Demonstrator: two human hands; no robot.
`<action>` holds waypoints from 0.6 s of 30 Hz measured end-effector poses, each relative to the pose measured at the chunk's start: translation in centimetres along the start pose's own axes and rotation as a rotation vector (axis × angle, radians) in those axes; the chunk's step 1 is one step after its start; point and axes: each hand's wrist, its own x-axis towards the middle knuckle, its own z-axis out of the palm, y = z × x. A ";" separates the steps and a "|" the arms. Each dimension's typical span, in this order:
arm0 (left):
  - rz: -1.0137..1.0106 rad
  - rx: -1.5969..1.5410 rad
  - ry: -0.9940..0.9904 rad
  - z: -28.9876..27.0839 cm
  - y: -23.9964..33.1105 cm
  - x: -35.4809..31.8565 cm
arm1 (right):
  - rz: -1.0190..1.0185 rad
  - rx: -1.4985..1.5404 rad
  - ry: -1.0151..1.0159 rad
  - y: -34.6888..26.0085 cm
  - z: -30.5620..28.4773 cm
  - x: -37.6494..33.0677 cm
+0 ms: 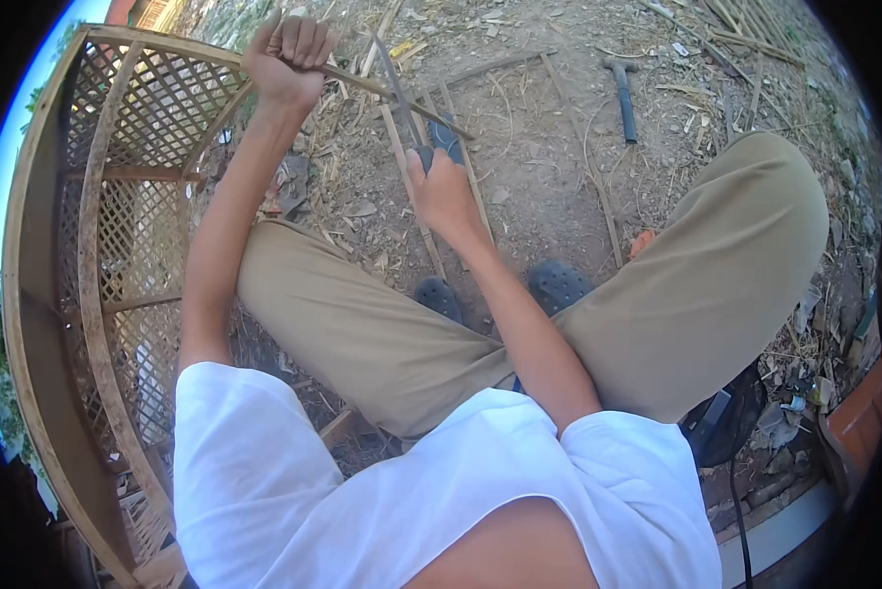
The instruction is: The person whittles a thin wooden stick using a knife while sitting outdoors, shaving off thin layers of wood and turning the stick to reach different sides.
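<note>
Main risk IMO: the knife blade [388,67] could skid along the thin wood strip [355,82] toward the L hand [289,61], b/c it crosses at an angle & the strip's far R end looks unbraced, so it may flex or twist. L hand's clenched round the strip, R hand [443,191] is wrapped on the knife's dark handle [425,157]. Strip runs from L hand down to the right, passing just beyond R hand; can't tell if blade's touching it or only overlapping in view.
</note>
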 end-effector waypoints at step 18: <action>-0.057 0.021 -0.068 0.9 -1.7 1.8 | 0.230 -0.102 0.099 14.0 0.7 3.1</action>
